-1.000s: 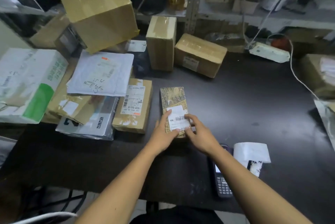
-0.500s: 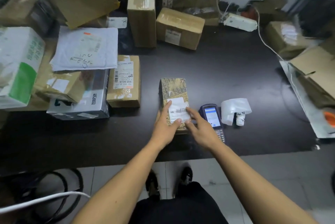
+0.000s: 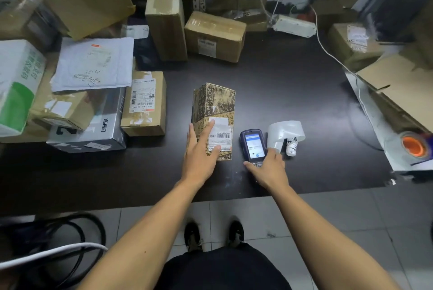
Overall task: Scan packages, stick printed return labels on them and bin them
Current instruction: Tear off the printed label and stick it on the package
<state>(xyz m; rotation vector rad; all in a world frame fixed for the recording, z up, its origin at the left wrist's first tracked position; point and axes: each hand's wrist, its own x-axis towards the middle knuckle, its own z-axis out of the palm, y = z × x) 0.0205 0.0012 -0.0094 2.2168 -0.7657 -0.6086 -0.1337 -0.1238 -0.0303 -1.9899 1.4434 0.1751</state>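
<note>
Pressing now: the left hand (image 3: 199,158) lies flat on the patterned package (image 3: 214,111), with its fingers (image 3: 214,126) straight and a little spread over the white return label (image 3: 220,136).
Right hand: the right hand (image 3: 269,167) is on the near end of the handheld scanner (image 3: 253,145). Its fingers (image 3: 273,152) curl around the scanner, so I think it is grabbing it.
Where the package is: it lies in the middle of the dark counter (image 3: 293,92), just left of the scanner.
Label roll: a roll of white labels (image 3: 284,132) sits just right of the scanner.
Done so far: the label looks stuck on this package. I cannot tell if it has been scanned.
Still to do: this package is not in a bin yet. No bin shows for sure.
More waiting: a small box with a barcode label (image 3: 144,104) lies to the left, next to a grey box (image 3: 93,130) and a white padded mailer (image 3: 93,64). Two brown boxes (image 3: 215,36) stand at the back. They look like they still need labels, so I think a lot of the job is left.
Also there: a tape roll with an orange core (image 3: 413,145) at the right edge.
</note>
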